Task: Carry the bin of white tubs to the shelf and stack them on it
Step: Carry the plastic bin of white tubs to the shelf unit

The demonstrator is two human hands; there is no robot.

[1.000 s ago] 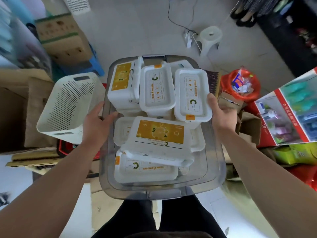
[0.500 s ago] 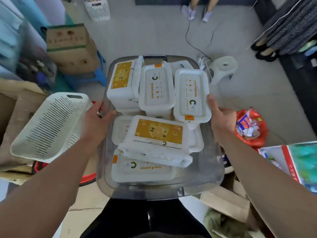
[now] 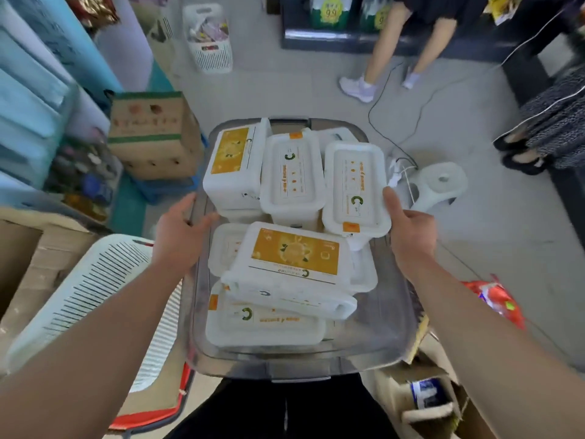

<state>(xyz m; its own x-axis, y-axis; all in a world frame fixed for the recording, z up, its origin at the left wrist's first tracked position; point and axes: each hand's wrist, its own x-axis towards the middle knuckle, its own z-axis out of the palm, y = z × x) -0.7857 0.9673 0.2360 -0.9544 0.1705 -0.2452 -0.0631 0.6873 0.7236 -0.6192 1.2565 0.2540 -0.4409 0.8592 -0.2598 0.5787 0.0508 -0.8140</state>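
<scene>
A person's left hand (image 3: 180, 236) and right hand (image 3: 410, 237) each grasp a long side rim of a clear grey rectangular plastic bin (image 3: 384, 340), held between them. Lidded white rectangular plastic tubs (image 3: 292, 179) lie piled inside, between both hands.

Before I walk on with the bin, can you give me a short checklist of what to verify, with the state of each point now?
1. Left hand grips the bin rim: ok.
2. Right hand grips the opposite rim: ok.
3. Tubs settled: not ok. The orange-label tub lies tilted on others; the pile is loose.
4. Floor ahead free: not ok. A cable and a white stool lie on the path.
5. People clear: not ok. A person's legs stand ahead.
6. Shelf space ready: cannot tell.
</scene>
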